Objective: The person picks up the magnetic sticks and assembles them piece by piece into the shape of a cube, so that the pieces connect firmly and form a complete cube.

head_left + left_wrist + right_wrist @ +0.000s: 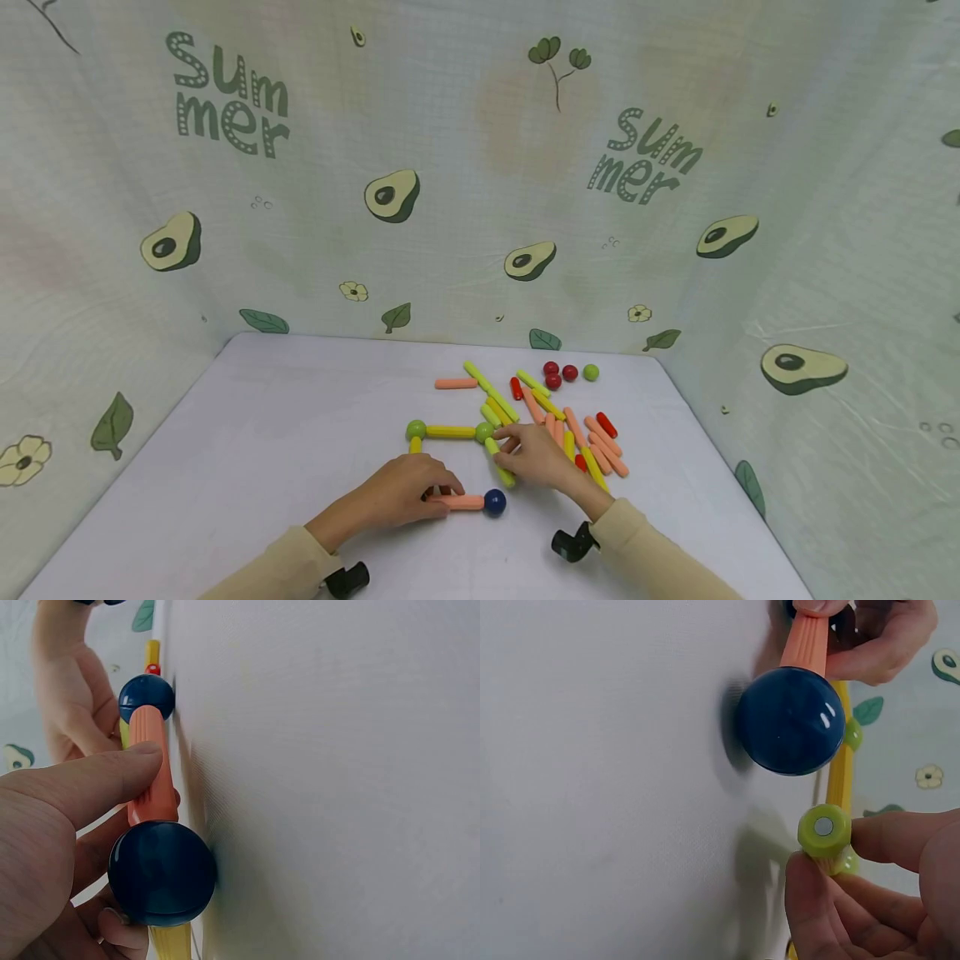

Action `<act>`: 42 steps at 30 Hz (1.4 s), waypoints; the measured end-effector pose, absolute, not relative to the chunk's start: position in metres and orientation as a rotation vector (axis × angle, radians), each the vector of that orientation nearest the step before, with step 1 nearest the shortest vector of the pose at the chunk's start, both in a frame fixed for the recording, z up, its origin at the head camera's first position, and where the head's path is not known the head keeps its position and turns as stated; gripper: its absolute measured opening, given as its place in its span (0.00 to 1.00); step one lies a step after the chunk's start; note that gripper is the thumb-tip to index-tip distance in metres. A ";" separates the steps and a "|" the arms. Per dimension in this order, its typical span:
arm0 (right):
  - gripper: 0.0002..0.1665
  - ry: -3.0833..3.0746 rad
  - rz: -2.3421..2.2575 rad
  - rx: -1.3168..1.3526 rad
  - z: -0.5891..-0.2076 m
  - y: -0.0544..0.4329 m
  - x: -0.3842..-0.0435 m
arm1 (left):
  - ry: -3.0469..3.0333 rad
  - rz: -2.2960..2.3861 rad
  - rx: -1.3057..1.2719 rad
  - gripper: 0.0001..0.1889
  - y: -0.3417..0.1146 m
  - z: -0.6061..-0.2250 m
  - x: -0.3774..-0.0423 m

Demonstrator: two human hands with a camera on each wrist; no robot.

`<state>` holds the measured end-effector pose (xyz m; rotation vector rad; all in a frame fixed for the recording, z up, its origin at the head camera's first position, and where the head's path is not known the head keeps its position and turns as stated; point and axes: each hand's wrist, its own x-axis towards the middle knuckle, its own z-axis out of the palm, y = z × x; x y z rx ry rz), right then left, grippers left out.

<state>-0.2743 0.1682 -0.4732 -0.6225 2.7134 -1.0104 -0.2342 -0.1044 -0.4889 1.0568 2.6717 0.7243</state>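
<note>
Gripping an orange rod, the left hand has its thumb on one side and fingers behind, low over the white table. The rod lies between two blue balls: one blue ball at its right end, the other, a nearer blue ball, beside the curled fingers, seen only from the left wrist. Pinched between thumb and fingertips of the right hand is a lime rod, its free end stopping just short of the right-hand blue ball and showing a small grey disc to the right wrist view. The far end of this lime rod meets a green ball, from which a yellow rod runs left to another green ball. A second yellow rod comes from that left ball toward the left hand; it seems to reach the nearer blue ball, though the hand covers much of it. Right of and beyond the right hand lies a scatter of loose rods in orange, yellow, lime and red, with three red balls and a single green one at its far edge. Beige sleeves cover both forearms, and a pale cloth printed with avocados and leaves hangs around the table.
</note>
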 end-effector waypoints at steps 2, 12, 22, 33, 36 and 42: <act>0.22 2.707 -1.017 -0.595 -0.474 0.168 -0.274 | 2.676 0.722 1.064 0.11 -0.104 -0.488 -0.234; 0.22 2.668 -1.077 -0.495 -0.478 0.163 -0.273 | 2.671 0.745 1.104 0.11 -0.105 -0.487 -0.234; 0.25 2.596 -1.178 -0.412 -0.482 0.154 -0.271 | 2.684 0.741 1.089 0.11 -0.106 -0.485 -0.234; 0.25 2.595 -1.171 -0.404 -0.483 0.152 -0.270 | 2.674 0.769 1.066 0.12 -0.108 -0.490 -0.235; 0.25 2.587 -1.181 -0.397 -0.483 0.151 -0.270 | 2.675 0.782 1.057 0.12 -0.109 -0.489 -0.234; 0.25 2.593 -1.180 -0.407 -0.484 0.149 -0.269 | 2.703 0.765 1.050 0.10 -0.112 -0.489 -0.232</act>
